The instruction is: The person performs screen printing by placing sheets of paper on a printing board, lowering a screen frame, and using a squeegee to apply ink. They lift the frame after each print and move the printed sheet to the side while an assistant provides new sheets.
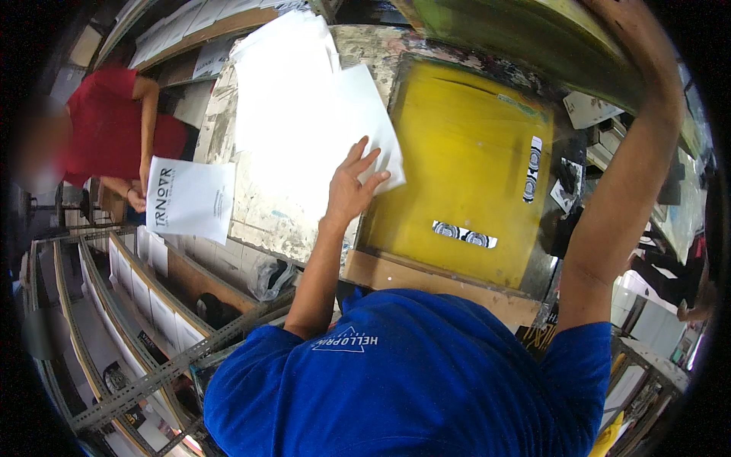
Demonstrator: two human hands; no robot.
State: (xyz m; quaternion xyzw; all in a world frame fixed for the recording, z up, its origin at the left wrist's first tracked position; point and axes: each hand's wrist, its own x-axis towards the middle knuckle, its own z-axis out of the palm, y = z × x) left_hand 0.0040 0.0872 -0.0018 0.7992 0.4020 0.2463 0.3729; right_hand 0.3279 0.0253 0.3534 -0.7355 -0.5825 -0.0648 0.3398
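My left hand (354, 183) rests on the near right part of a loose white sheet (373, 99), fingers apart and thumb spread over its surface. This sheet overlaps a stack of white sheets (285, 91) and reaches over the left edge of a yellow printing bed (464, 152). Two white strips with round black patterns lie on the bed, one upright strip (532, 169) at the right and one slanting strip (464, 234) near the front. Up at the far right, my right hand (620, 15) is at the raised greenish screen frame (502, 38); its fingers are mostly cut off.
At the left, a person in a red shirt (106, 126) holds a white printed sheet (190, 199). Metal shelving (145, 305) with boards and papers stands near left. A wooden strip (442, 288) borders the bed's front. A crumpled clear plastic bag (270, 279) sits by the table edge.
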